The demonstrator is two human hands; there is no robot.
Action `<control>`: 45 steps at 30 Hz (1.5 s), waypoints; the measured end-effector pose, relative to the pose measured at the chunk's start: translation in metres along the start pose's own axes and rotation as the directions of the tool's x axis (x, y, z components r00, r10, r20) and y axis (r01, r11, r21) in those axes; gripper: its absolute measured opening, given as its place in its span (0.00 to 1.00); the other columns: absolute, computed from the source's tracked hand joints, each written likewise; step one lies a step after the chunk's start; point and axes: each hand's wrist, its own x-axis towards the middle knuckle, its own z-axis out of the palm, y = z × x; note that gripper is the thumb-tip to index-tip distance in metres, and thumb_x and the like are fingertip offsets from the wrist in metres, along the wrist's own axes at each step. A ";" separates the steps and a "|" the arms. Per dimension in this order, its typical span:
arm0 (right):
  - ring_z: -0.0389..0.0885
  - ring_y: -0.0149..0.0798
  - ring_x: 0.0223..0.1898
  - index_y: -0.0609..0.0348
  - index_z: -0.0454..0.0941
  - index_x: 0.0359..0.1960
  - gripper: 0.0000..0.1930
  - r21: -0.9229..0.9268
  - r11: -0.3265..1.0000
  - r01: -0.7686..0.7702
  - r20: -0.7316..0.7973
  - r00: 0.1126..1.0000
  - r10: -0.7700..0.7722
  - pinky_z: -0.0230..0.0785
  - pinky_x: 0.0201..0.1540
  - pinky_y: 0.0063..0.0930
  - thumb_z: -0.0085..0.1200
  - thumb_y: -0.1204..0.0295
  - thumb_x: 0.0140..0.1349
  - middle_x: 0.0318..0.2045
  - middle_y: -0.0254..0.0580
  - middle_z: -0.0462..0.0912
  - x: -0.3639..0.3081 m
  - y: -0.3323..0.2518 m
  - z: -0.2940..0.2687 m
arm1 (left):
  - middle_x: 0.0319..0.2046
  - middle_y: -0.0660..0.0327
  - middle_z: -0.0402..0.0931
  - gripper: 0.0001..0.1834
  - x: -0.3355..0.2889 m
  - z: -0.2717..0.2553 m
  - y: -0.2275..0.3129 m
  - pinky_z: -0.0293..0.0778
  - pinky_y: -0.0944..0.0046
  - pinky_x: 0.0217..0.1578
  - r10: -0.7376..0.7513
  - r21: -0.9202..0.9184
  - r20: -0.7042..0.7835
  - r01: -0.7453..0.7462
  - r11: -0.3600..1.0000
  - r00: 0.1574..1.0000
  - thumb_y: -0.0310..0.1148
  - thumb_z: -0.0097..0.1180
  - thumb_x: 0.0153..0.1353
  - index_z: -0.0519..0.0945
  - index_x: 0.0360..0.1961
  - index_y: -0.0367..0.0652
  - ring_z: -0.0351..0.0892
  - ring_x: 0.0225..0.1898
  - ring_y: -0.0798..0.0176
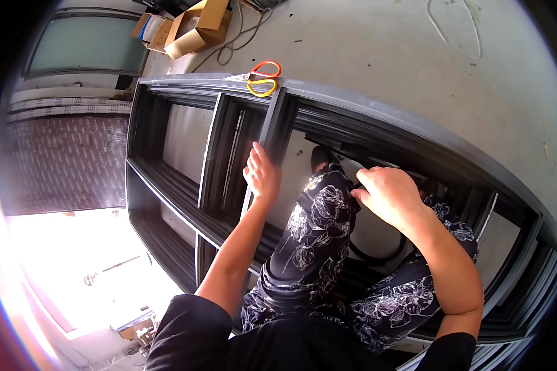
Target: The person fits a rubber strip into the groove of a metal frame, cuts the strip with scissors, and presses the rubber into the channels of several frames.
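A large stack of dark grey metal window frames (365, 106) surrounds my legs. My left hand (263, 174) is against an upright bar of the top frame, its fingers stretched out along the bar's left side. Over my knee, inside the neighbouring opening, my right hand (388, 190) is closed with thumb and forefinger together; what it pinches, if anything, is too hidden to name. Below it a black flexible strip (380, 258) curves in a loop near my legs. Scissors (261, 80) with one orange and one yellow handle lie on the far rail, apart from both hands.
Open cardboard boxes (198, 28) stand on the floor at the far left, with a cable (229, 49) beside them. Wrapped panels (68, 161) lean at the left. A pale looped cord (455, 49) lies on the grey floor at the far right.
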 end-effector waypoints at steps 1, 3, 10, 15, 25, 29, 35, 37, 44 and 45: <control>0.81 0.51 0.28 0.61 0.76 0.29 0.15 -0.016 1.000 0.002 0.022 1.000 -0.002 0.74 0.32 0.43 0.65 0.62 0.55 0.24 0.47 0.80 0.000 -0.003 0.001 | 0.55 0.53 0.71 0.42 -0.008 0.002 -0.005 0.75 0.55 0.46 -0.022 -0.010 0.043 0.023 1.000 0.999 0.33 0.56 0.53 0.57 0.69 0.33 0.76 0.49 0.54; 0.81 0.51 0.28 0.61 0.76 0.29 0.15 0.001 1.000 0.001 0.015 1.000 -0.001 0.74 0.32 0.43 0.64 0.62 0.55 0.24 0.47 0.80 0.003 -0.005 0.000 | 0.55 0.54 0.70 0.42 -0.007 0.014 -0.010 0.75 0.53 0.46 -0.047 -0.012 0.043 0.047 0.999 0.998 0.32 0.55 0.53 0.56 0.69 0.33 0.76 0.50 0.54; 0.82 0.51 0.28 0.61 0.76 0.29 0.14 -0.026 1.000 0.008 0.023 1.000 -0.008 0.75 0.31 0.42 0.65 0.63 0.55 0.25 0.47 0.80 0.000 -0.001 0.001 | 0.55 0.51 0.69 0.46 -0.016 -0.018 -0.011 0.77 0.55 0.43 -0.022 -0.064 0.112 0.029 0.998 0.994 0.31 0.58 0.49 0.55 0.70 0.33 0.75 0.49 0.51; 0.81 0.51 0.30 0.61 0.76 0.28 0.14 0.011 1.000 -0.009 0.038 0.999 0.009 0.74 0.33 0.43 0.65 0.63 0.55 0.25 0.46 0.80 0.001 -0.005 -0.004 | 0.54 0.47 0.68 0.49 -0.036 0.009 -0.033 0.76 0.50 0.46 -0.017 -0.133 0.101 0.030 0.991 0.995 0.30 0.60 0.48 0.51 0.71 0.33 0.74 0.51 0.45; 0.80 0.53 0.31 0.61 0.75 0.27 0.15 0.011 0.999 -0.037 0.070 0.997 0.036 0.73 0.34 0.44 0.65 0.63 0.54 0.26 0.46 0.80 0.004 0.001 0.002 | 0.56 0.43 0.70 0.40 0.001 0.005 -0.026 0.71 0.51 0.55 -0.084 -0.328 0.243 0.163 0.931 0.966 0.42 0.62 0.60 0.59 0.67 0.36 0.70 0.58 0.41; 0.82 0.50 0.28 0.61 0.77 0.28 0.13 -0.045 0.999 0.014 0.068 0.998 -0.011 0.75 0.31 0.41 0.66 0.65 0.54 0.23 0.47 0.80 0.003 0.006 0.007 | 0.50 0.48 0.73 0.33 0.031 0.005 0.000 0.73 0.50 0.52 -0.141 -0.331 0.210 0.207 0.921 0.967 0.43 0.62 0.59 0.65 0.60 0.38 0.72 0.55 0.43; 0.82 0.50 0.28 0.61 0.78 0.28 0.13 -0.034 0.999 0.012 0.073 0.997 -0.009 0.75 0.32 0.41 0.66 0.64 0.53 0.24 0.46 0.80 0.005 0.008 0.015 | 0.41 0.46 0.75 0.28 0.047 0.000 0.007 0.75 0.47 0.45 -0.112 -0.361 0.169 0.167 0.918 0.979 0.48 0.61 0.61 0.70 0.49 0.34 0.76 0.46 0.41; 0.82 0.50 0.28 0.61 0.78 0.28 0.13 -0.028 1.000 0.010 0.076 0.997 -0.008 0.76 0.32 0.41 0.66 0.64 0.53 0.24 0.46 0.80 0.007 0.005 0.015 | 0.39 0.46 0.76 0.29 0.055 0.002 0.009 0.75 0.46 0.45 -0.143 -0.335 0.175 0.195 0.922 0.974 0.50 0.62 0.58 0.71 0.44 0.33 0.76 0.45 0.41; 0.82 0.50 0.29 0.61 0.78 0.27 0.13 -0.033 0.999 0.022 0.040 0.999 -0.020 0.76 0.32 0.41 0.66 0.64 0.54 0.25 0.46 0.80 0.003 0.013 0.018 | 0.38 0.46 0.76 0.29 0.060 0.005 0.020 0.75 0.46 0.46 -0.205 -0.304 0.190 0.256 0.918 0.960 0.53 0.63 0.56 0.71 0.40 0.35 0.77 0.45 0.41; 0.82 0.50 0.29 0.61 0.78 0.27 0.13 -0.036 0.999 0.022 0.035 0.999 -0.021 0.76 0.32 0.41 0.66 0.64 0.54 0.25 0.46 0.80 0.004 0.014 0.018 | 0.39 0.47 0.75 0.29 0.062 0.002 0.022 0.75 0.47 0.46 -0.224 -0.298 0.236 0.289 0.910 0.946 0.54 0.63 0.56 0.71 0.40 0.36 0.76 0.47 0.43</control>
